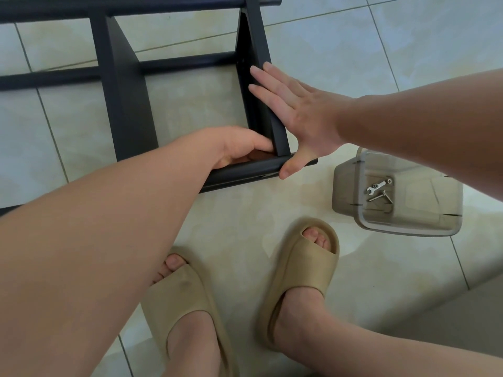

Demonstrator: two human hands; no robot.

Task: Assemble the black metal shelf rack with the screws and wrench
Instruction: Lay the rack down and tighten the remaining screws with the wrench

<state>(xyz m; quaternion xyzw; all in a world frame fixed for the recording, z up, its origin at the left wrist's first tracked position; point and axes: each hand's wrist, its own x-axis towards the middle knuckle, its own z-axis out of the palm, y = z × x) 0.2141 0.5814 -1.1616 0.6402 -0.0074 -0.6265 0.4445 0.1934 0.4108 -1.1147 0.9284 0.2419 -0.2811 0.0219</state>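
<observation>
The left slipper [187, 303] and right slipper [302, 270] are tan, thick and smooth. Each has one wide band and an open front showing toes.

No legible text, brand or number on rack [122, 104], container [344, 186], slippers [302, 270].

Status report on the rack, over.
Left hand curled in rack corner, grip hidden. Right hand flat on side panel. Wrench and screws in bin, untouched. Nothing blocking.
</observation>
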